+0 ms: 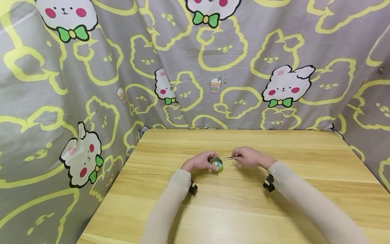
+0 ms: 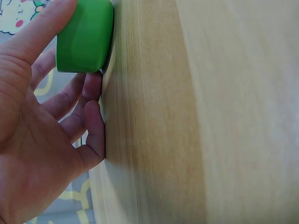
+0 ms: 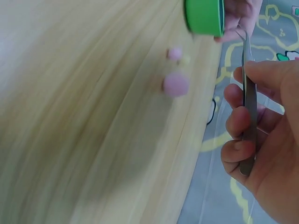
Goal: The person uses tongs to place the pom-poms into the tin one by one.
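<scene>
One round green container (image 2: pixel 85 43), left hand (image 1: pixel 201 161); metal tweezers (image 3: pixel 250 102), right hand (image 1: pixel 249 157).

Your tin (image 2: pixel 85 39) is bright green, your tweezers (image 3: pixel 251 102) grey, your balls (image 3: pixel 175 84) pink and pale yellow; beyond the wood-grained, yellow-brown worktop's (image 1: pixel 219 210) far edge, the grey curtain (image 1: pixel 237 73) is scrawled with yellow and white rabbits (image 1: pixel 283 86).

Counter (image 1: pixel 228 206): wood-grain top, pale with darker streaks. Directly on it: one round green tin (image 2: pixel 86 42); near that, three small balls (image 3: pixel 175 84) (two pink, one yellowish).
</scene>
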Action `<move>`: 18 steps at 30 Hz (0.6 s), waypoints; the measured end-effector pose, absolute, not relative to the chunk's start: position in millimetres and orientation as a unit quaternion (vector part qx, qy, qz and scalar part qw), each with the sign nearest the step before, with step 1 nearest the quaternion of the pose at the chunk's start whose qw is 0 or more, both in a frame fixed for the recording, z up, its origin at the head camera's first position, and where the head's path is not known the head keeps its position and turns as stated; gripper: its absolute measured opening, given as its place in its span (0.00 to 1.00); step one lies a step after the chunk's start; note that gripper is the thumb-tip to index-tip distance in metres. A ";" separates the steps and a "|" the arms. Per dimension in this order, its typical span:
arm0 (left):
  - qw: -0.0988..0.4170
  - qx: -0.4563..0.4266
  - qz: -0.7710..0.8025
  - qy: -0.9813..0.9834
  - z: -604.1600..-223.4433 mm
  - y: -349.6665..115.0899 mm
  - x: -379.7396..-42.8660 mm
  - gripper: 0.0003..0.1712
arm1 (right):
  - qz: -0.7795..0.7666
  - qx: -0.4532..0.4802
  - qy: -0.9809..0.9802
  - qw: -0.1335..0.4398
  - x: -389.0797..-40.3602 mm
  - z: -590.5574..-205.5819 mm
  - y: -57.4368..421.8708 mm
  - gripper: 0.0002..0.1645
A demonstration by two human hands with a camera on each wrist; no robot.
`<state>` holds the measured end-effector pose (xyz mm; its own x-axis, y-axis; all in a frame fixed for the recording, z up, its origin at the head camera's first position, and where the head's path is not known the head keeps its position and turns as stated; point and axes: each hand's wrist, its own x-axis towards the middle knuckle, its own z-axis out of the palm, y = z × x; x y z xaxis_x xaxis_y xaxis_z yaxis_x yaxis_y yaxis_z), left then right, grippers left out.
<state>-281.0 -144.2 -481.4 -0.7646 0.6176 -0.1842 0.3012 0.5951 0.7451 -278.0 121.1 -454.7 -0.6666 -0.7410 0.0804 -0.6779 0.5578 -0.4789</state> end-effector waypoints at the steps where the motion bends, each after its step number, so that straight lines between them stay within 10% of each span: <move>1: 0.218 0.265 0.364 0.866 -481.6 -144.4 -280.8 0.25 | -0.241 -0.402 0.881 0.061 -277.5 -455.5 125.2 0.07; 18: 0.228 0.258 0.386 0.856 -481.6 -144.0 -279.5 0.25 | -0.230 -0.375 0.897 0.051 -272.0 -473.4 176.3 0.05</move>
